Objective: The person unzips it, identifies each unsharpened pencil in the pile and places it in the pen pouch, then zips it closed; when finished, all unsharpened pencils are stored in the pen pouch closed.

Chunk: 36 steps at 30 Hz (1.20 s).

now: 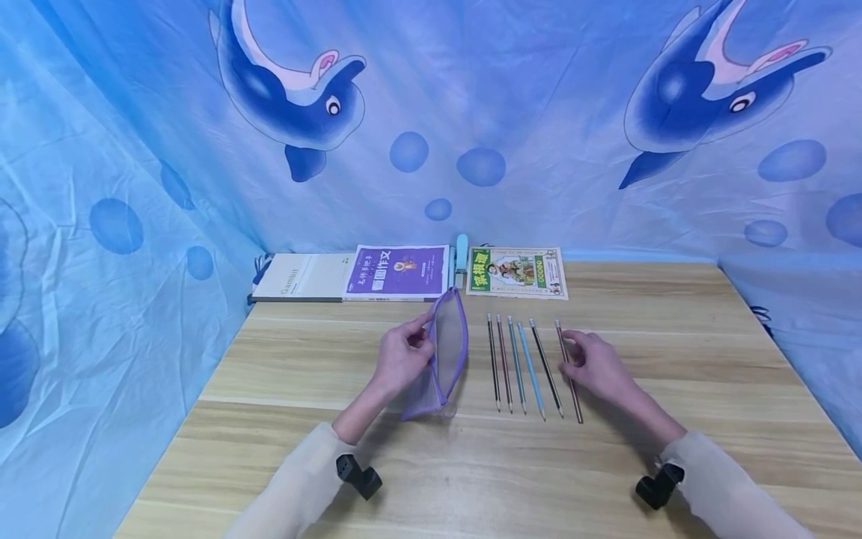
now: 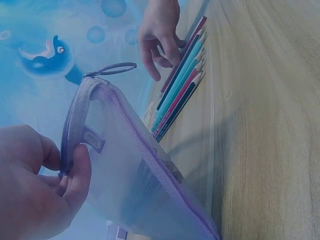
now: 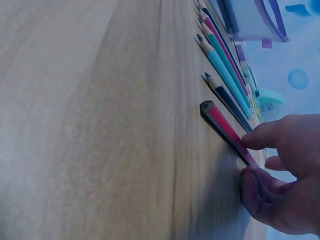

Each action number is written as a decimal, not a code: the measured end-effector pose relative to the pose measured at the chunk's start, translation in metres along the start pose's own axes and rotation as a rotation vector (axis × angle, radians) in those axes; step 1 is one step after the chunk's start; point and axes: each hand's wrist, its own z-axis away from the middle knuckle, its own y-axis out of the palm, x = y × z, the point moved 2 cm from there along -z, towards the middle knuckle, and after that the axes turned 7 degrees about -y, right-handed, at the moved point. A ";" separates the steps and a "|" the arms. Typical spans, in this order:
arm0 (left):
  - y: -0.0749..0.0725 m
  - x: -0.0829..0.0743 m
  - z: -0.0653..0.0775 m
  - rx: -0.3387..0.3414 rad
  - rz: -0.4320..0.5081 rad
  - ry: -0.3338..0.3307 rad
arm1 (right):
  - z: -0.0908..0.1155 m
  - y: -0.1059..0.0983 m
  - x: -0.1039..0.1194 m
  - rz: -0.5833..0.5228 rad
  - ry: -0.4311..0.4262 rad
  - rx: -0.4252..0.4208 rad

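One gaping mesh pouch (image 1: 450, 340) pinched by left hand (image 1: 402, 353), six pencils (image 1: 531, 370) outside, rightmost pinched by right hand (image 1: 596, 367)

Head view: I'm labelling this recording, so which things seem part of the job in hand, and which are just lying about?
Likely part of the job:
mesh pouch, its edge held by the left hand
reddish pencil, pinched by the right hand
five other pencils, in a row beside it

Apparently just lying about, farther back:
white book
purple book
illustrated booklet
turquoise item, hard to identify

pouch (image 2: 125, 170): cut by left-wrist view's lower edge | label (image 2: 94, 140): blurred, unreadable | booklet (image 1: 517, 272): partly illegible
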 end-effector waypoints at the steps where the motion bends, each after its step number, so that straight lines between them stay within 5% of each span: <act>1: 0.000 0.000 0.000 0.001 0.001 0.001 | 0.000 0.000 0.000 0.005 0.003 0.010; 11: 0.002 0.001 0.001 0.003 -0.009 0.017 | -0.007 0.000 0.006 0.037 0.067 0.103; 18: 0.003 0.000 0.002 0.012 -0.001 0.007 | -0.009 0.001 0.009 0.010 0.187 0.152; 36: 0.003 0.003 0.004 0.002 -0.011 0.028 | -0.011 0.004 0.014 -0.160 0.328 0.089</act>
